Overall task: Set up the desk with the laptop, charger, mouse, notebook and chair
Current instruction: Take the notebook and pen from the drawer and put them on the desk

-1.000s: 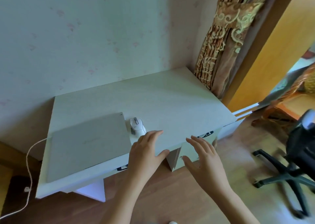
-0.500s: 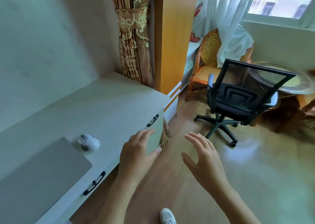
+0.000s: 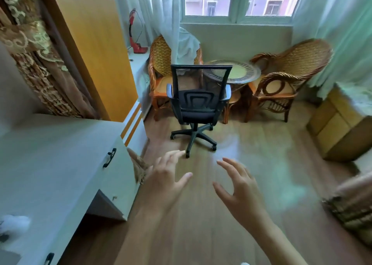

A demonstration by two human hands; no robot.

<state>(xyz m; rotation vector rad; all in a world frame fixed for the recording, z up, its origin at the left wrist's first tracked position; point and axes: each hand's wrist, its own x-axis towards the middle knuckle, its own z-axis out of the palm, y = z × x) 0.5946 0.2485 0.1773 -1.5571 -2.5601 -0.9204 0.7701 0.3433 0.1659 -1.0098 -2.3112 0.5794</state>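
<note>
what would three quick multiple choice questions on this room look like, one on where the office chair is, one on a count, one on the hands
1. Where does the black office chair stand?
A. pushed under the desk
B. out on the floor in front of the round table
C. beside the cardboard box

2. How many wicker armchairs are in view?
A. one
B. two
C. four

3. What state are the hands in?
A. both open and empty
B. left holding the mouse
C. right gripping the chair back

Answers:
1. B, the chair sits on the wood floor before the round table, well away from the desk.
2. B, one wicker armchair stands left of the table and another right of it.
3. A, the left hand and right hand have fingers spread, touching nothing.
</note>
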